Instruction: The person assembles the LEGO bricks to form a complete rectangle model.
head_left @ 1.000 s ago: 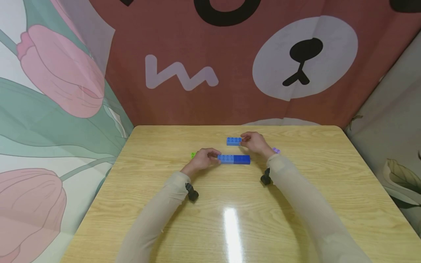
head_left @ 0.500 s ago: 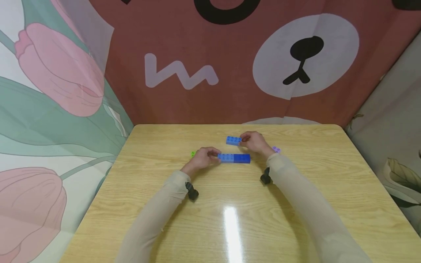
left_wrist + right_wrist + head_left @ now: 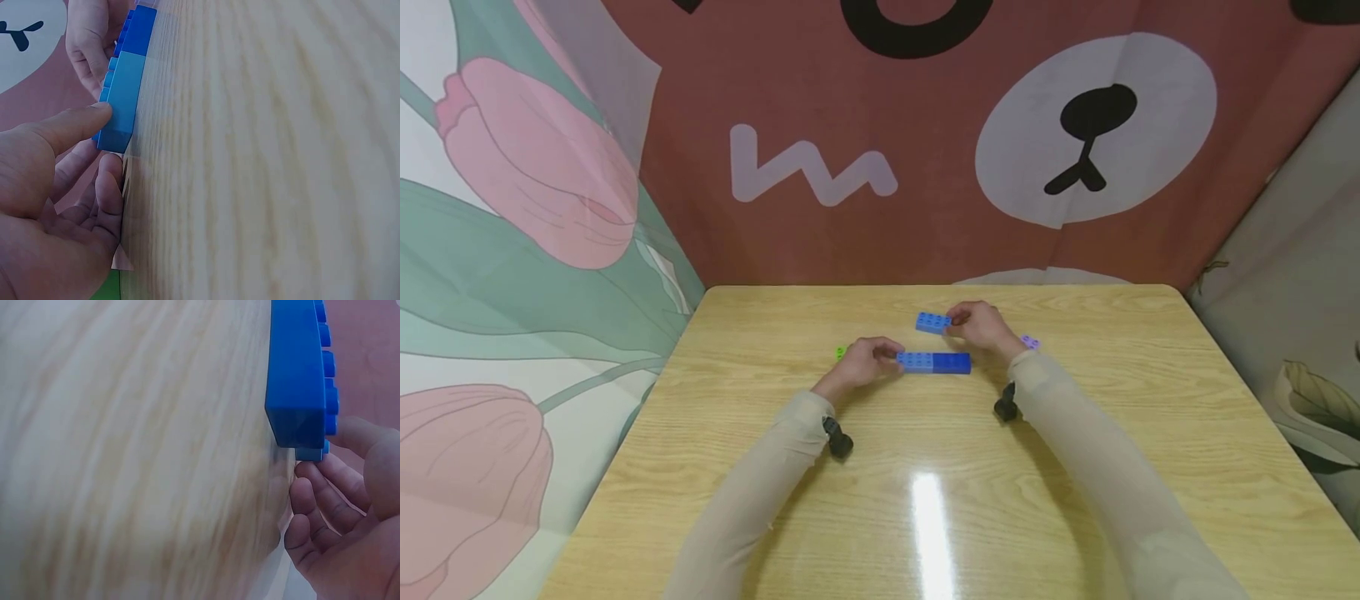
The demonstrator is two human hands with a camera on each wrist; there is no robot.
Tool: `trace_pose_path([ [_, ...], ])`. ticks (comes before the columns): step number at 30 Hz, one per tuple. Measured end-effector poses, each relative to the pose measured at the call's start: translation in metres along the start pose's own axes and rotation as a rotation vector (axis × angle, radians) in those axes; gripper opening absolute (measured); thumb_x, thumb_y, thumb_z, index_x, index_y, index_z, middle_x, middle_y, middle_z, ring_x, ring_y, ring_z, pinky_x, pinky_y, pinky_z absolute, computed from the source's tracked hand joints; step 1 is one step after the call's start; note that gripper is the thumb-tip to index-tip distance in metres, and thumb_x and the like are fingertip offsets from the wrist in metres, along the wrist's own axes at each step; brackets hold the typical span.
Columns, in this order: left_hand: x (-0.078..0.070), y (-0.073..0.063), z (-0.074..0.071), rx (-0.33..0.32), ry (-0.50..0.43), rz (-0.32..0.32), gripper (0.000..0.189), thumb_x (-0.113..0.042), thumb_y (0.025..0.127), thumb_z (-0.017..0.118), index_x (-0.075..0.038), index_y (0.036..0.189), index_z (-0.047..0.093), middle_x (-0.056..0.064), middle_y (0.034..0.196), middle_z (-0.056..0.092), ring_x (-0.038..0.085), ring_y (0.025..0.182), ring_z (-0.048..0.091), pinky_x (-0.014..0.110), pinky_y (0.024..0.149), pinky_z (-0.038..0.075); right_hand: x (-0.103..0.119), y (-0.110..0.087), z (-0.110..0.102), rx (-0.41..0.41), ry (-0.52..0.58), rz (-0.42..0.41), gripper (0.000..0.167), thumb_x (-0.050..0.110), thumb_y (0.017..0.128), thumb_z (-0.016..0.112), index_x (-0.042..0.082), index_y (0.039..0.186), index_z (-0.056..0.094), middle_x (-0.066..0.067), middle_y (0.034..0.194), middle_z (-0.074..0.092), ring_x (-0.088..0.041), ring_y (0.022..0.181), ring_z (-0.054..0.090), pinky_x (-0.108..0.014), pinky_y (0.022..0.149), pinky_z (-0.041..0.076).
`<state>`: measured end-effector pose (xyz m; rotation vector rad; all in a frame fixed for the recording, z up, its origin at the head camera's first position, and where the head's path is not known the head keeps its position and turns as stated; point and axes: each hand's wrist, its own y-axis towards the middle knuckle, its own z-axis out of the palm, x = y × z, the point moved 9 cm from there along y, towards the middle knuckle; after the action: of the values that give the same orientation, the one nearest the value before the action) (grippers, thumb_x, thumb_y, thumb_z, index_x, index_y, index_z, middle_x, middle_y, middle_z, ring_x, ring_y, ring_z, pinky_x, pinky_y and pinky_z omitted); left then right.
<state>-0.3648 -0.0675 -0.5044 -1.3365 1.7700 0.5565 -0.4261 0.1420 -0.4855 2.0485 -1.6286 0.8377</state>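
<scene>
Left hand [image 3: 863,362] pinches light-blue brick [image 3: 916,362], end-to-end with dark-blue brick [image 3: 952,364] on bench [image 3: 737,375]. Right hand [image 3: 981,326] pinches mid-blue brick [image 3: 932,323] behind them.

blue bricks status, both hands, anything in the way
Left hand pinches light blue brick, end to end with dark blue brick. Right hand pinches rear blue brick. Nothing seen between it and the others.

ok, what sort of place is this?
Probably a curtained-off indoor tabletop workspace; the wider room isn't visible. Signs: a pale wood-grain rectangular table, a reddish-brown fabric backdrop with a cartoon face behind it, and a pink-and-green tulip-print hanging along the left.
</scene>
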Motion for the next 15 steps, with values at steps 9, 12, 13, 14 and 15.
trace_pose_path([
  [9, 0.0002, -0.0009, -0.0007, 0.004, -0.003, -0.008, 0.031, -0.019, 0.089, 0.077, -0.017, 0.12, 0.07, 0.005, 0.12, 0.07, 0.022, 0.114, 0.063, 0.037, 0.096, 0.053, -0.0027, -0.0008, -0.0015, 0.0, -0.002, 0.0, 0.033, 0.026, 0.091, 0.073, 0.01, 0.119, 0.069, -0.011, 0.112, 0.071, -0.027, 0.105, 0.064, -0.045, 0.095, 0.051],
  [12, 0.001, -0.0007, -0.0001, 0.006, -0.005, -0.008, 0.031, -0.019, 0.089, 0.077, -0.017, 0.12, 0.07, 0.005, 0.12, 0.069, 0.022, 0.114, 0.063, 0.037, 0.096, 0.053, -0.0034, -0.0013, -0.0017, -0.001, 0.002, -0.006, 0.033, 0.026, 0.091, 0.073, 0.01, 0.119, 0.069, -0.01, 0.112, 0.071, -0.027, 0.106, 0.064, -0.045, 0.095, 0.051],
  [13, 0.0011, -0.0007, 0.0, 0.006, -0.005, -0.006, 0.031, -0.019, 0.089, 0.077, -0.017, 0.12, 0.07, 0.005, 0.12, 0.069, 0.022, 0.114, 0.063, 0.037, 0.096, 0.053, -0.0034, -0.0017, -0.0019, -0.002, 0.004, -0.009, 0.033, 0.026, 0.091, 0.073, 0.01, 0.119, 0.069, -0.011, 0.112, 0.071, -0.028, 0.107, 0.064, -0.045, 0.096, 0.051],
  [14, 0.0011, -0.0007, 0.0001, 0.007, -0.006, -0.004, 0.031, -0.019, 0.089, 0.077, -0.017, 0.12, 0.07, 0.005, 0.12, 0.069, 0.022, 0.114, 0.063, 0.037, 0.096, 0.053, -0.0035, -0.0022, -0.0022, -0.003, 0.007, -0.011, 0.033, 0.026, 0.091, 0.073, 0.01, 0.119, 0.069, -0.011, 0.113, 0.071, -0.028, 0.107, 0.064, -0.046, 0.096, 0.051],
  [15, 0.001, -0.0007, 0.0002, 0.006, -0.005, -0.002, 0.031, -0.019, 0.089, 0.077, -0.017, 0.12, 0.07, 0.004, 0.12, 0.069, 0.022, 0.114, 0.063, 0.037, 0.096, 0.053, -0.0038, -0.0026, -0.0025, -0.005, 0.008, -0.013, 0.033, 0.026, 0.091, 0.073, 0.01, 0.12, 0.069, -0.011, 0.113, 0.071, -0.028, 0.107, 0.064, -0.046, 0.096, 0.051],
])
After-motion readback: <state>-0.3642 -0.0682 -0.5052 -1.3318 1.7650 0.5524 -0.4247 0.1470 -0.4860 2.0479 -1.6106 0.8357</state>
